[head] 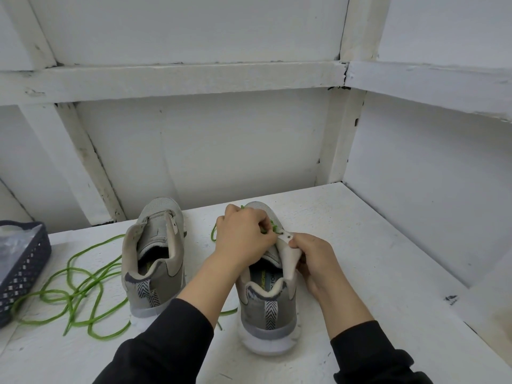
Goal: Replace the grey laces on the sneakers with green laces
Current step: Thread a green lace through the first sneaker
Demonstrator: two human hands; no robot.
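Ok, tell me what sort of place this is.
Probably a plain storage or work nook: a rough white-painted bench, white panelled walls with chipped framing, and a dark plastic basket at the bench's left edge.

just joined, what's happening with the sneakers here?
A person is lacing the right sneaker: the left hand pinches a green lace at its eyelets while the right hand holds the eyelet flap. The left sneaker stands unlaced beside it, with a second green lace loose on the table near a basket.
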